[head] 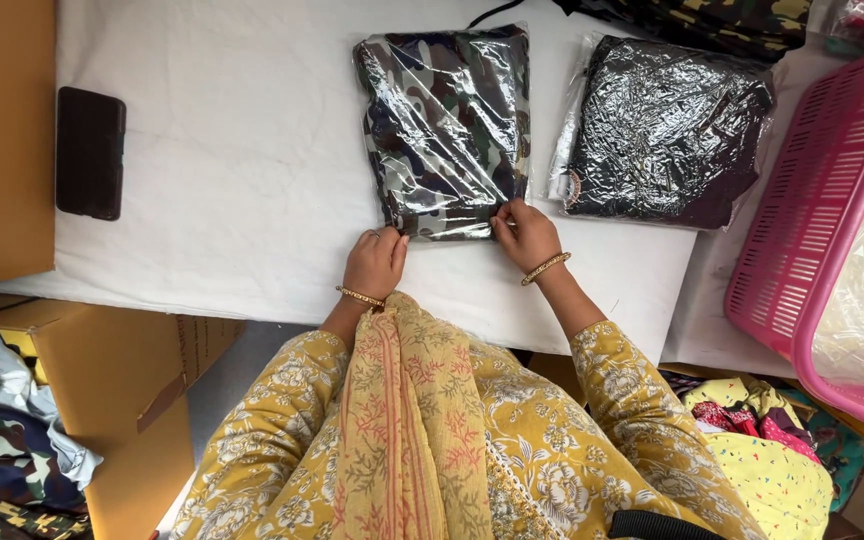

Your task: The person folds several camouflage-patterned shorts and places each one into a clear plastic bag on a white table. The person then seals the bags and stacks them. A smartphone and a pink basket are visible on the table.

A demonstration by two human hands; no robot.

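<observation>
Camouflage garment packet (447,130) on table; both hands pinch near edge.

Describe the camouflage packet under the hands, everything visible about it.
The camouflage packet is a folded garment in a green, brown, grey and dark camouflage print, sealed in a clear, glossy plastic bag that wrinkles and catches the light. It is roughly rectangular and lies flat on the white table, its long side running away from the person. The left hand touches its near left corner, the right hand pinches its near right edge. A dark packet lies just to its right; whether they touch is unclear.
</observation>
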